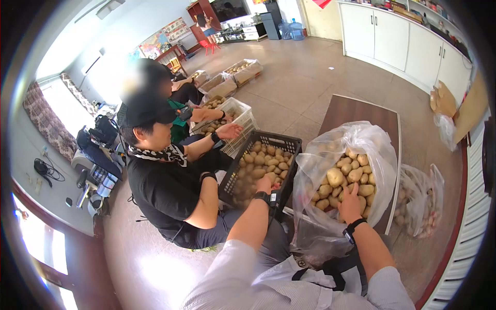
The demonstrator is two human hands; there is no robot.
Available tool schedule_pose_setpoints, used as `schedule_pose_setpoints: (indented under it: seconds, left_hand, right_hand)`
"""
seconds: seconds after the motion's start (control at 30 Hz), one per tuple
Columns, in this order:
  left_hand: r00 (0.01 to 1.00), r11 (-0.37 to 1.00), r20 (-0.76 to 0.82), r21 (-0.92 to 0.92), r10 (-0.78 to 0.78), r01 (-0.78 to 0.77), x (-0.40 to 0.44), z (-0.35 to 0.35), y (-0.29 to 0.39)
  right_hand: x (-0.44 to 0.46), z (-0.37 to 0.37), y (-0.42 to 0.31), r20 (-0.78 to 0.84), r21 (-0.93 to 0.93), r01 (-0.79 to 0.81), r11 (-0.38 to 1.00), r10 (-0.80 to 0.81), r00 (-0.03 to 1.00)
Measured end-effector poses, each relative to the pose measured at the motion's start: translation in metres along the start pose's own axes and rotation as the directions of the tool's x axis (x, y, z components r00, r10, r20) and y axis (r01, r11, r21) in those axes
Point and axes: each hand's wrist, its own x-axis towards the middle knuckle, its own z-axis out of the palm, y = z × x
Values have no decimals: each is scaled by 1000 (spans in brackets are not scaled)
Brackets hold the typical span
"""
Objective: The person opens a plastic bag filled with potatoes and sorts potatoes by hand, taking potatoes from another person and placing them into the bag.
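My left hand [266,184] reaches over the near right side of a black crate [295,150] of potatoes [269,160]; its fingers are curved round a potato. My right hand [351,204] rests on the potatoes [355,174] inside an open clear plastic bag [380,142], its fingers spread at their front edge. Nothing is seen lifted in it. The bag stands on a brown board [356,111], just right of the crate. Both wrists wear dark bands.
A co-worker in black [170,191] sits close on the left, one arm near the crate. Beyond are another person, a white crate [250,119] and boxes of potatoes [243,70]. Another filled bag [421,201] stands right of the board. White cabinets [387,39] line the back.
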Motion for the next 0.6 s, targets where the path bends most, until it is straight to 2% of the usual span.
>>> schedule_pose_setpoints:
  seconds: [0.07,0.13,0.17,0.2,0.27,0.3,0.37,0.47,0.57,0.6]
  left_hand:
    - [999,985,35,169,35,-41,7,-2,-6]
    - [990,998,122,-10,70,-70,54,-7,-32]
    - [990,998,126,-6,70,-70,65,-9,-34]
    - [975,932,158,306,153,-196,74,-14,-34]
    - [951,754,216,581,221,-307,96,-17,-44]
    - [949,886,197,352,246,-302,108,-19,-54]
    - [949,954,173,99,264,-283,112,-20,-64]
    - [902,911,133,-27,411,-411,96,-17,-59]
    - [970,962,72,130,231,-239,56,-19,-33]
    - [911,726,164,557,378,-402,53,-26,-32]
  right_hand:
    - [-3,1,2,-21,-15,33,999,-34,999]
    - [-2,0,4,23,-78,47,996,-45,999]
    - [-3,-1,4,21,-77,42,996,-40,999]
    - [-3,-5,2,51,-59,39,998,-36,998]
    - [-5,-6,2,79,-39,33,999,-30,996]
    - [-7,-6,2,48,-38,60,997,-58,997]
    - [-10,-5,1,18,-36,85,996,-84,996]
    - [-14,-7,-1,14,-60,103,993,-102,995]
    - [-18,-3,0,-9,-88,143,986,-145,989]
    - [-17,2,4,-7,-121,175,977,-178,984]
